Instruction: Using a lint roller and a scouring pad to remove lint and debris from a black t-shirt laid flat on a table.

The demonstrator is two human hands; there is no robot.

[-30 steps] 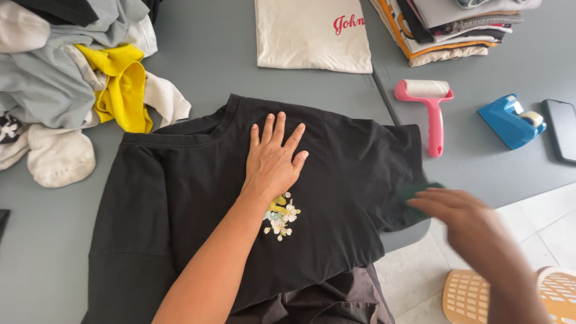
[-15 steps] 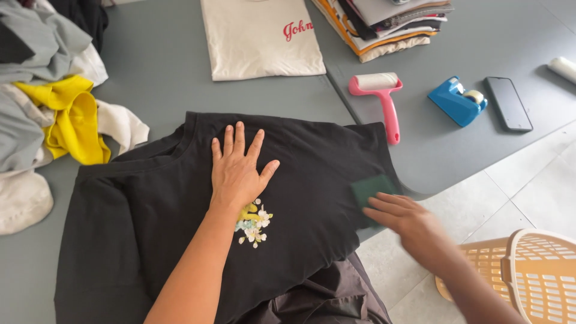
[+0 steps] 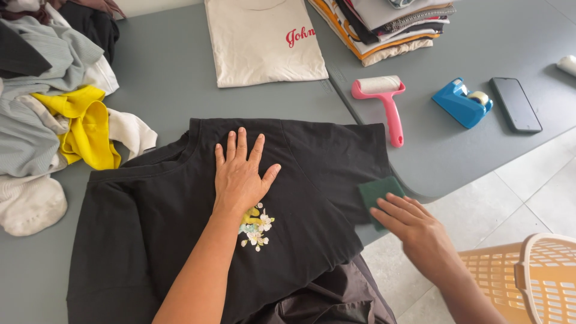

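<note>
A black T-shirt [image 3: 150, 228] lies spread out on the grey table [image 3: 168, 90], a small flower print [image 3: 258, 225] on its chest. My left hand [image 3: 240, 174] rests flat on the shirt just above the print, fingers apart and holding nothing. My right hand [image 3: 420, 231] is at the shirt's right sleeve by the table edge. Its fingers press on a dark green pad [image 3: 373, 192] that lies against the sleeve cloth.
A pink lint roller [image 3: 387, 102], a blue tape dispenser [image 3: 461, 103] and a black phone [image 3: 515, 105] lie to the right. A folded cream shirt [image 3: 258, 48] and a stack of folded clothes [image 3: 384, 24] sit at the back. Loose clothes [image 3: 54, 120] are heaped left. An orange basket [image 3: 528, 276] stands on the floor.
My right hand has brought the green pad up and left onto the shirt's right sleeve. My left hand has stayed flat on the shirt. The camera view has shifted.
</note>
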